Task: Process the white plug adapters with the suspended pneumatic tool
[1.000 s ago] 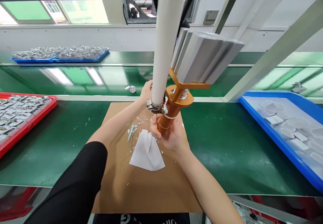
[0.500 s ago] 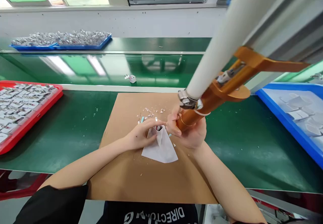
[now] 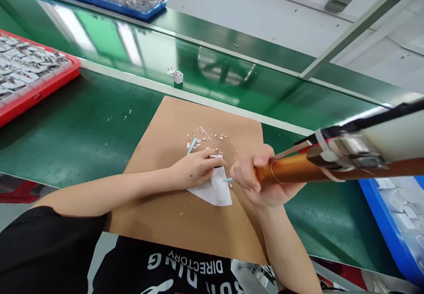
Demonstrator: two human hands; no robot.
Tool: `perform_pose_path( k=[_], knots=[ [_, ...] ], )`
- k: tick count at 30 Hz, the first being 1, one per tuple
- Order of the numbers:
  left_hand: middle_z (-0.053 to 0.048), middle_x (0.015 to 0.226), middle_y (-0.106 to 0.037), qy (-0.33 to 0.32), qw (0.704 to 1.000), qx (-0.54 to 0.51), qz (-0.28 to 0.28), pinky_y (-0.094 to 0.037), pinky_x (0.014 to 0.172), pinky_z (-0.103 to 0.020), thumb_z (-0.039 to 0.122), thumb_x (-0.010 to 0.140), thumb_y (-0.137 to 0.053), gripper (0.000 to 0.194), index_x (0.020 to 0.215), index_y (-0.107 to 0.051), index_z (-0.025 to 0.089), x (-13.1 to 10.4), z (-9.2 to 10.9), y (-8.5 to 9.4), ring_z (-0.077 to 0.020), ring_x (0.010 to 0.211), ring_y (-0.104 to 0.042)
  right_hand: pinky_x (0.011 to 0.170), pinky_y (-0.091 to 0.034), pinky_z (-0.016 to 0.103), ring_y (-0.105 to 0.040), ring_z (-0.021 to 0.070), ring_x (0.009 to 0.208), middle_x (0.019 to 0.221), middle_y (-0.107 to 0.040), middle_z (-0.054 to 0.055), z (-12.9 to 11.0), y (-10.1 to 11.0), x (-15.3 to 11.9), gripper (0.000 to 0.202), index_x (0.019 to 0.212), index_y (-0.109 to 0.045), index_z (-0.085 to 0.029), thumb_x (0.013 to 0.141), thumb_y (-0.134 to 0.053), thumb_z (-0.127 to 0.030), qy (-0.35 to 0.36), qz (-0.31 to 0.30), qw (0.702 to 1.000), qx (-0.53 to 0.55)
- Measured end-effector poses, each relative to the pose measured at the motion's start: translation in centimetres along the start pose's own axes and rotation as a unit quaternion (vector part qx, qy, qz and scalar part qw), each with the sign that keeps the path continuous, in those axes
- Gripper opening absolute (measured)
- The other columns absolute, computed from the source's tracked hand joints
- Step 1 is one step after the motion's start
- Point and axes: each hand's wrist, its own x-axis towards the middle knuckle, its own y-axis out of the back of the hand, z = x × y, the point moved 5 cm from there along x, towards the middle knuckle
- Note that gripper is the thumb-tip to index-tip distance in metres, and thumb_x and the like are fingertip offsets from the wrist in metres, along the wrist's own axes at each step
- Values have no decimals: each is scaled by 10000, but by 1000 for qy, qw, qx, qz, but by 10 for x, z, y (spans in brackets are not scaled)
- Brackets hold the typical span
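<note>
My left hand (image 3: 195, 169) holds a small white part with a metal prong (image 3: 217, 152) between its fingers, above a white cloth (image 3: 217, 192) on the brown cardboard (image 3: 185, 214). To its right, my right hand (image 3: 265, 177) is wrapped round the end of an orange tool (image 3: 298, 169), which reaches off to the right edge of the view. A thin light-blue tip (image 3: 228, 180) shows between my right hand and the cloth. White scraps (image 3: 203, 135) and a light-blue strip (image 3: 192, 145) lie behind my left hand.
A red tray (image 3: 43, 94) of white parts stands at the left, a blue tray (image 3: 384, 223) at the right. A white plug piece (image 3: 178, 77) sits behind the cardboard. Blue trays (image 3: 132, 13) of metal pieces are on the back shelf.
The camera view has turned and tilted. The orange tool now lies nearly level, with my right hand still round it. The white part in my left hand shows its prong upright.
</note>
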Motion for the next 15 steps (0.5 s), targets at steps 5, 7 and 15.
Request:
perform_pose_path(
  k=[5, 7, 15],
  knots=[
    [-50, 949, -587, 11, 996, 83, 13, -526, 763, -295, 145, 876, -496, 399, 1264, -507, 240, -4, -2, -2, -171, 857, -603, 386, -237, 220, -208, 93, 330, 388, -330, -80, -5, 0, 5, 425, 808, -595, -284, 810, -425, -674, 20, 8, 1000, 4],
    [-37, 917, -577, 9, 997, 72, 13, -516, 718, -249, 169, 894, -487, 387, 1274, -496, 235, -5, -1, -4, -144, 797, -597, 392, -245, 219, -206, 100, 339, 384, -318, -82, -5, 2, 6, 414, 789, -586, -293, 798, -439, -680, 19, 23, 1000, -3],
    [-23, 846, -596, -60, 993, 61, 76, -496, 687, -224, 236, 930, -460, 292, 1208, -546, 243, -5, 17, -4, -136, 769, -604, 397, -253, 224, -178, 91, 330, 393, -282, -89, -4, -2, 5, 376, 806, -602, -296, 823, -443, -636, 24, -10, 999, 19]
  ],
)
